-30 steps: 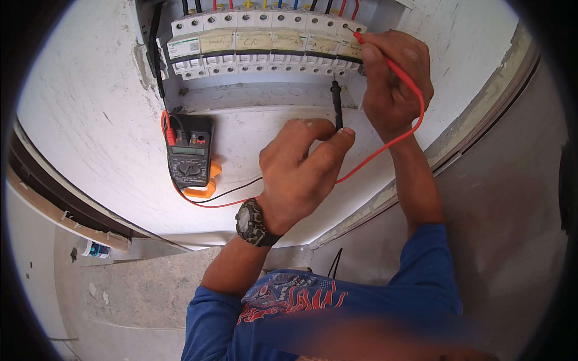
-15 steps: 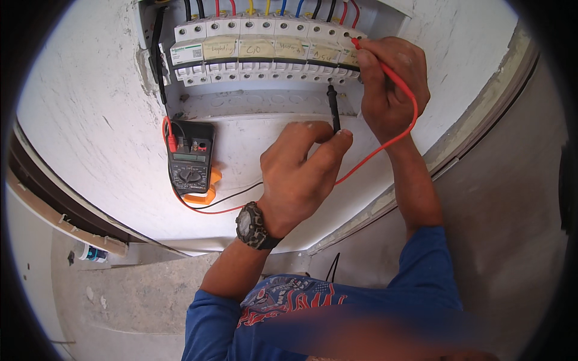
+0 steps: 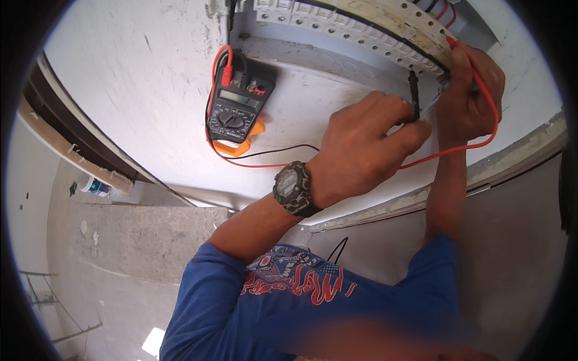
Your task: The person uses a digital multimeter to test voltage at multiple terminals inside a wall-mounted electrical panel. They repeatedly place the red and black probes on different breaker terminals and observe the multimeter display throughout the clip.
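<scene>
My left hand [image 3: 367,150], with a camouflage watch [image 3: 293,188] on its wrist, pinches the black test probe [image 3: 413,93]. That probe's tip points up at the lower terminals of the row of circuit breakers [image 3: 355,31]. Higher up at the right end of the row, my right hand [image 3: 475,90] grips the red test probe [image 3: 451,42], its tip at an upper terminal screw. Both leads run to a black digital multimeter [image 3: 238,99] with an orange stand [image 3: 241,144], set against the white surface left of my hands.
Red wires [image 3: 444,13] leave the breakers at the upper right. A recessed box edge [image 3: 289,54] frames the breakers. Far left lie a brown curved frame [image 3: 72,141] and a white-and-blue container [image 3: 94,185] on the floor.
The view has shifted and turned, so the breakers sit higher and further right and the multimeter looks larger. Both hands keep their probes at the right end of the breaker row.
</scene>
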### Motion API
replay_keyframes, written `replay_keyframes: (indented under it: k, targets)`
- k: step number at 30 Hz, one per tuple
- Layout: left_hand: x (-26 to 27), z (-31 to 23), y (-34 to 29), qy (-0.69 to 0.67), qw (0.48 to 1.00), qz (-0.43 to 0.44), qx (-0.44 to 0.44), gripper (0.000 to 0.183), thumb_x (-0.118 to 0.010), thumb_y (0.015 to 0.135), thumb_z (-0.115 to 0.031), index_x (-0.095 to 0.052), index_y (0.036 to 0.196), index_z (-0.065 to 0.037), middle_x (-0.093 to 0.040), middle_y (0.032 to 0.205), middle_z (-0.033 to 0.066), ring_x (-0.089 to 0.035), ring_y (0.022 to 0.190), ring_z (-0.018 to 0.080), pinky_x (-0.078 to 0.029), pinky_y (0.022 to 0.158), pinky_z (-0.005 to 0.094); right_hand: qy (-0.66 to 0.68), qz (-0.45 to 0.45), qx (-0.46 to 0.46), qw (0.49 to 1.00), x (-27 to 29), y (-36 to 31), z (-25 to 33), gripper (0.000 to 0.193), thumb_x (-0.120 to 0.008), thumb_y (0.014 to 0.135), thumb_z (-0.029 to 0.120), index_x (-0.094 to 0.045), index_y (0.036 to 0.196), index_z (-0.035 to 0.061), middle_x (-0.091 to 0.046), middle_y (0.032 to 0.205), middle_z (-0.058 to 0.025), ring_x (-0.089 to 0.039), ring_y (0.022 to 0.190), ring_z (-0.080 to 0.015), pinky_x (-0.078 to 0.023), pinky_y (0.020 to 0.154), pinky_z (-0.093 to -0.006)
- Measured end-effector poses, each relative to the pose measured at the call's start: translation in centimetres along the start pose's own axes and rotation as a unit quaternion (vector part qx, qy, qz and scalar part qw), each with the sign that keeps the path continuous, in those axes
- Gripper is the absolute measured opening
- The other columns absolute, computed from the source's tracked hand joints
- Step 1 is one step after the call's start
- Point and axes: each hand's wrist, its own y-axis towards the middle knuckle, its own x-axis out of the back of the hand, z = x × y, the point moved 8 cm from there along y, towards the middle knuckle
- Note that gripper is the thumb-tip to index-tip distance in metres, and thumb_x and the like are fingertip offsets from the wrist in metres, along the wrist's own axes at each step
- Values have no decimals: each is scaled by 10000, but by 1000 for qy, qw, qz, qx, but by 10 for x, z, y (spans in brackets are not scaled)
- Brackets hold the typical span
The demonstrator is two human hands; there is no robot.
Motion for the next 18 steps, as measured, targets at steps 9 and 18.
replay_keyframes:
  k: [9,18]
  targets:
    - [2,-1,2,6,1000,-15,-3,329,-798,750,-26,-760,1064,-119,-685,929,57,-704,800,247,-567,613,358,8,6,-34,999,-1,-3,-4,96,-776,1036,97,-812,1102,37,-770,1092,-84,-734,964,-160,-629,804,-305]
    - [4,-4,3,10,1000,-4,-8,401,-845,725,48,-779,1085,-116,-712,946,59,-700,775,230,-554,603,341,24,-29,17,999,6,-5,-2,82,-772,1018,62,-795,1082,17,-773,1027,-85,-706,971,-216,-583,829,-355]
